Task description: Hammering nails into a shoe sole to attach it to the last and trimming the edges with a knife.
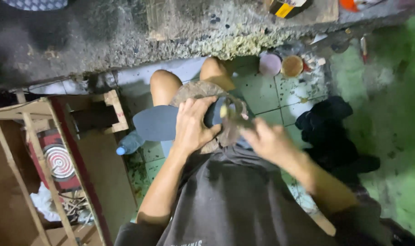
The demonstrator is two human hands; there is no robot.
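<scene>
Shoe sole (157,123), dark and flat, sits clamped under my left hand (191,125), while my right hand (267,143) beside it pinches a brownish strip (230,127).

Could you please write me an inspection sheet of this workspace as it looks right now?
Surface: stained tiled floor under a rough concrete ledge.
Job's things: dark flat sole-shaped piece on the lap; a brownish strip curves over it.
Clutter: two small round tins, plastic bottle, dark cloth.
Grippers: left hand has its grip on the piece; right hand is blurred, fingers at the strip.
Cables: nothing seen.
Surroundings: wooden frame, nails below it.
</scene>
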